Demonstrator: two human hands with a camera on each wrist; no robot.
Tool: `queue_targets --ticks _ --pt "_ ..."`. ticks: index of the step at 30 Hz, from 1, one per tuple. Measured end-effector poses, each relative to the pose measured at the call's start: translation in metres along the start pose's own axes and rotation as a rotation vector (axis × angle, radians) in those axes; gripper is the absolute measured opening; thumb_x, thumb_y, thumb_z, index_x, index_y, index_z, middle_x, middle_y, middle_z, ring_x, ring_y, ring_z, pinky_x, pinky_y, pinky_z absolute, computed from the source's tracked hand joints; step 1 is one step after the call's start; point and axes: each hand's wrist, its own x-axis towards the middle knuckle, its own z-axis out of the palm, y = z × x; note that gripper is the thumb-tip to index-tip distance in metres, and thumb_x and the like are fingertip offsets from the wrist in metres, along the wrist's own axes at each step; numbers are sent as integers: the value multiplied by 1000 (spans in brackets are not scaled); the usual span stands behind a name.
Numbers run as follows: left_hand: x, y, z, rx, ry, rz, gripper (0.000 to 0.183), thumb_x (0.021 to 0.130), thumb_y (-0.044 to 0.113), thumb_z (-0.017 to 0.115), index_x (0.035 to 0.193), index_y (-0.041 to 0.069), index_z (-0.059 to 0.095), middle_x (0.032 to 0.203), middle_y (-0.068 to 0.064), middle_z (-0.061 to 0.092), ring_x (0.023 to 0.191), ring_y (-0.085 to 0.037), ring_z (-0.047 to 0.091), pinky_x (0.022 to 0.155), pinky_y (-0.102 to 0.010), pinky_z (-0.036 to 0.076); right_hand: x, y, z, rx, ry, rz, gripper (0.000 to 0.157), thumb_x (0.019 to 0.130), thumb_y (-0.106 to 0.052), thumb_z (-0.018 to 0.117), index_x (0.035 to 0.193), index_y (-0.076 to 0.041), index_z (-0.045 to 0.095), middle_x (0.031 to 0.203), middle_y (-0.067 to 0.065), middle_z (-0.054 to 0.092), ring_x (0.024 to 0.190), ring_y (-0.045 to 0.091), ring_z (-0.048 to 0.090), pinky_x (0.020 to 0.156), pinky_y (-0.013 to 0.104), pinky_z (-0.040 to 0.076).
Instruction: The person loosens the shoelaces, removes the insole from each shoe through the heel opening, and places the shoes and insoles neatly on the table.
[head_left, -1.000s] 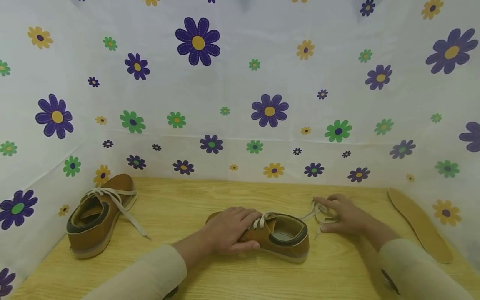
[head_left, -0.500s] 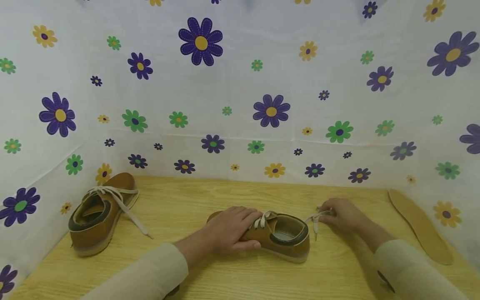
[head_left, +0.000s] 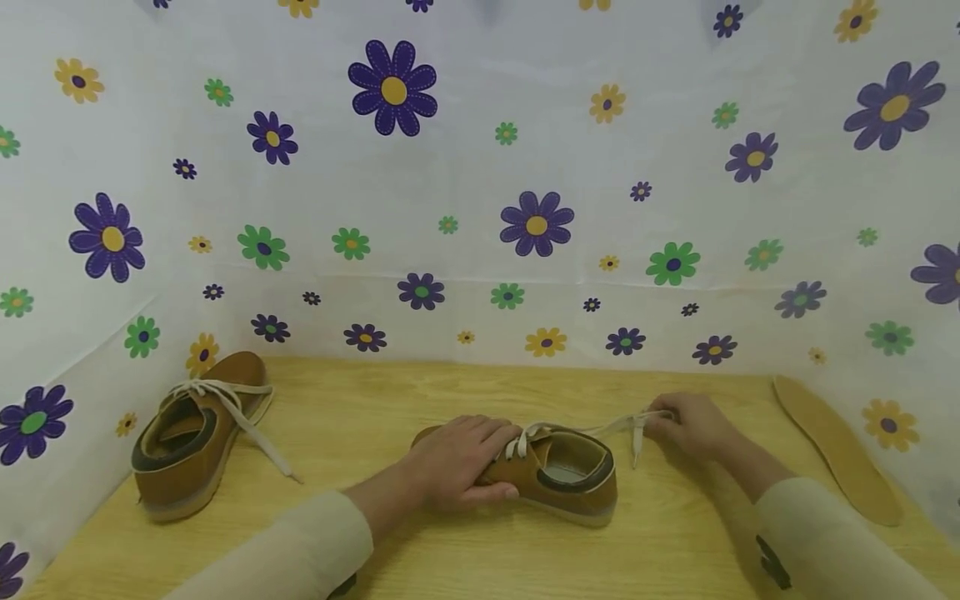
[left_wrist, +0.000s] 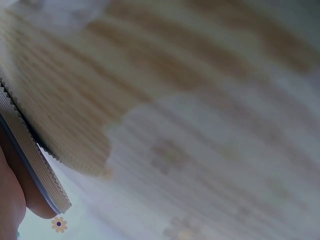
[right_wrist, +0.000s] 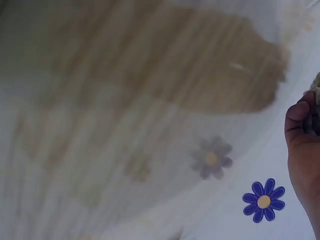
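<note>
A brown lace-up shoe (head_left: 577,498) lies at mid-table, its heel toward the right. My left hand (head_left: 465,462) grips its front part, fingers over the top and thumb along the near side, covering most of the toe. In the left wrist view the shoe's ridged sole (left_wrist: 37,160) shows beside the hand (left_wrist: 10,200). To the right of the shoe, my right hand (head_left: 690,425) pinches the pale shoelace (head_left: 615,425), which stretches from the eyelets. A short lace end dangles below the fingers. At the right wrist view's edge, the right hand (right_wrist: 302,135) shows curled fingers.
A second brown shoe (head_left: 180,475), its lace trailing, stands at the left of the wooden table (head_left: 465,558). A tan insole (head_left: 836,450) lies at the right. A white flowered sheet (head_left: 457,167) encloses the back and sides.
The right hand has gathered the bunched lace and drawn it rightward, so it now runs nearly straight from the shoe. The left hand and shoe have stayed put.
</note>
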Motion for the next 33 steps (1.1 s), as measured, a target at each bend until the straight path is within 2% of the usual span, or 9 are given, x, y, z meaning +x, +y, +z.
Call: queue_targets --ticks 3,7,12,19,24,26,28,30,33 --pt "-1 0 2 -12 -21 -18 77 99 68 32 150 11 40 145 -5 54 133 -23 52 114 -42 40 -2 -3 -10 23 40 -18 16 94 -14 67 102 -1 72 89 8 71 76 20 62 70 38 55" --pt "-1 0 2 -5 -11 -20 76 99 67 34 149 11 41 144 -5 54 133 -23 52 113 -42 40 1 -17 -29 49 82 -39 20 96 -15 67 105 3 70 78 3 65 59 10 50 56 26 44" --pt "-1 0 4 -9 -7 -16 75 100 67 34 149 11 41 144 -5 54 133 -23 52 113 -42 41 3 -42 -47 61 98 -83 19 97 -16 65 106 0 70 71 0 60 50 7 48 56 26 44" --pt "1 1 3 -25 -11 -23 74 99 65 38 150 11 41 145 -5 54 133 -23 52 114 -42 40 1 -86 -54 149 47 -149 13 96 -14 67 104 -5 70 83 1 62 56 8 49 52 25 46" --pt "0 2 2 -20 -9 -25 74 99 66 37 150 12 40 145 -4 54 133 -22 52 113 -42 40 0 -111 -43 135 51 -336 5 92 -12 71 96 -10 70 88 -3 66 66 3 48 57 21 46" --pt "0 2 1 -15 -3 -24 74 99 65 38 150 12 40 144 -4 54 133 -22 52 113 -42 41 -1 -120 -38 106 30 -416 5 91 -13 73 95 -11 70 90 -4 67 71 2 50 60 21 47" --pt "-1 2 0 -13 6 -22 73 100 65 38 150 12 41 144 -4 54 132 -22 52 113 -42 41 -2 -128 -34 71 -27 -472 5 90 -14 73 94 -12 71 90 -5 66 72 3 52 62 21 49" --pt "0 2 0 -7 11 -18 73 100 65 37 150 12 41 143 -4 55 132 -22 52 112 -42 42 -3 -134 -29 30 -102 -503 5 90 -14 74 95 -13 72 92 -5 68 78 3 56 68 22 52" --pt "0 3 0 -8 11 -14 73 100 66 37 149 12 41 143 -3 55 132 -21 53 112 -41 42 -6 -141 -22 -22 -202 -505 9 91 -14 73 100 -14 75 95 -7 69 84 4 57 73 23 52"
